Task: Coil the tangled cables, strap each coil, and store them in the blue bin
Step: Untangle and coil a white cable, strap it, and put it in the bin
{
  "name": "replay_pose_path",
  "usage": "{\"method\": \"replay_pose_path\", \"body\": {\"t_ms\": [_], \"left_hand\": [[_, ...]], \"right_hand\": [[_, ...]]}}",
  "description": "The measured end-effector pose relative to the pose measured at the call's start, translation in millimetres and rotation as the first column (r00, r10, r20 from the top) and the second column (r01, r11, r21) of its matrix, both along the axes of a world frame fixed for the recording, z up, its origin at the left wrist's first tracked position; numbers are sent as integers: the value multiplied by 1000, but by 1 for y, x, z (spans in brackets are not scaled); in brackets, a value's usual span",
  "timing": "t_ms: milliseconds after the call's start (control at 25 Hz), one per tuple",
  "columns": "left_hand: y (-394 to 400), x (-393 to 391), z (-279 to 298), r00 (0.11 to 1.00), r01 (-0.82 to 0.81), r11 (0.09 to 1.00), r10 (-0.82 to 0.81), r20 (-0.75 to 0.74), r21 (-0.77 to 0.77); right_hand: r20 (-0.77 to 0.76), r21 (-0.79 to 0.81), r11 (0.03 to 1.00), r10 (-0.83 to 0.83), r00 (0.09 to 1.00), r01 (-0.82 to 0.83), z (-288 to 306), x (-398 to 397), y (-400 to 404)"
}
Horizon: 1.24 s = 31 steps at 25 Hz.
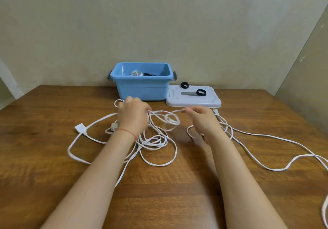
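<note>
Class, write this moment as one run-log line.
phase: untangling | left hand: grips white cable | right hand: pinches same cable | blue bin: open, coils inside | straps: on lid

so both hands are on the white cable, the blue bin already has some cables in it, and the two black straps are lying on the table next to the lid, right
Not quite. The head view shows the two black straps lying on the white lid itself, not on the table beside it. The rest holds: the left hand and right hand both hold the white cable, and the blue bin already contains some cables.
</note>
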<state>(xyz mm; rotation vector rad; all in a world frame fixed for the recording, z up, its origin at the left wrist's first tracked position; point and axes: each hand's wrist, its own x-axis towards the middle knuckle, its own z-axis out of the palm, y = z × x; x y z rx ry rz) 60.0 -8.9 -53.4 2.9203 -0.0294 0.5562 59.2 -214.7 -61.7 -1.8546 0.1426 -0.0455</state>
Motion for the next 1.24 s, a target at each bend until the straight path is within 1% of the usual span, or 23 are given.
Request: {"method": "replay_pose_path", "body": {"t_ms": [40, 120, 160, 200, 240, 280, 320, 360, 400, 440, 520, 560, 640, 760, 840, 880, 920, 1000, 1040, 1080, 1120, 1160, 1240], "left_hand": [[18, 4, 5, 992, -126, 991, 126, -5, -50], [50, 8, 5, 933, -358, 923, 359, -17, -145], [58, 8, -1, 907, -415, 894, 421, 0, -169], [58, 8, -8, 908, -402, 893, 417, 34, -204], [51, 7, -15, 940, -300, 920, 331, 87, -253], [39, 5, -19, 974, -136, 947, 182, 137, -290], [24, 4, -20, 987, 44, 948, 7, 158, -314], [8, 2, -19, 979, 191, 922, -153, 136, -336], [-6, -1, -19, 958, 285, 899, -276, 75, -332], [-17, -2, -22, 938, 333, 894, -348, 4, -301], [-25, -4, -33, 936, 308, 936, -330, -121, -170], [-22, -5, -39, 946, 281, 949, -299, -127, -139], [-15, -6, -43, 959, 260, 952, -274, -73, -163], [-6, -8, -35, 968, 229, 950, -246, -55, -211], [-3, -9, -34, 975, 205, 944, -220, -33, -257], [-1, -9, -35, 979, 196, 941, -201, 7, -275], [2, -9, -36, 982, 187, 935, -182, 44, -302], [7, -8, -36, 982, 187, 918, -173, 73, -350], [8, -8, -36, 980, 200, 914, -188, 67, -353], [6, -8, -36, 976, 219, 912, -210, 64, -346], [4, -10, -35, 971, 237, 910, -230, 62, -339], [2, -10, -36, 967, 254, 907, -246, 70, -336], [-1, -11, -37, 962, 272, 903, -254, 98, -333]], "right_hand": [[8, -28, 999, 17, 1000, -16, 1, -2, 0], [29, -94, 996, 12, 999, -9, 0, -1, 2], [33, -136, 991, -2, 999, 7, -2, 1, 4], [29, -194, 981, -9, 1000, 15, -3, 4, 6], [19, -260, 966, -3, 1000, 8, -4, 6, 8], [5, -321, 947, 11, 1000, -9, -6, 8, 11], [-5, -375, 927, 26, 1000, -26, -8, 10, 13], [-13, -422, 906, 36, 999, -38, -9, 10, 15], [-15, -468, 883, 44, 999, -46, -10, 10, 17], [-13, -520, 852, 55, 998, -53, -12, 10, 19], [2, -644, 764, 69, 998, -51, -17, 9, 22], [12, -692, 721, 50, 999, -28, -18, 9, 23], [67, -723, 687, -36, 997, 73, -16, 9, 19], [248, -636, 697, -222, 943, 331, -11, 8, 5], [322, -560, 700, -308, 895, 442, -10, 10, 1], [326, -583, 681, -303, 896, 443, -11, 10, 2], [312, -655, 634, -270, 911, 412, -13, 9, 2], [271, -831, 461, -157, 950, 313, -17, 8, 4], [263, -882, 381, -91, 961, 277, -17, 7, 5], [265, -906, 338, -11, 964, 253, -19, 8, 9], [276, -910, 344, 85, 957, 232, -21, 7, 15], [290, -896, 400, 197, 937, 193, -23, 6, 23], [306, -779, 627, 351, 885, 21, -26, -2, 44]]}}
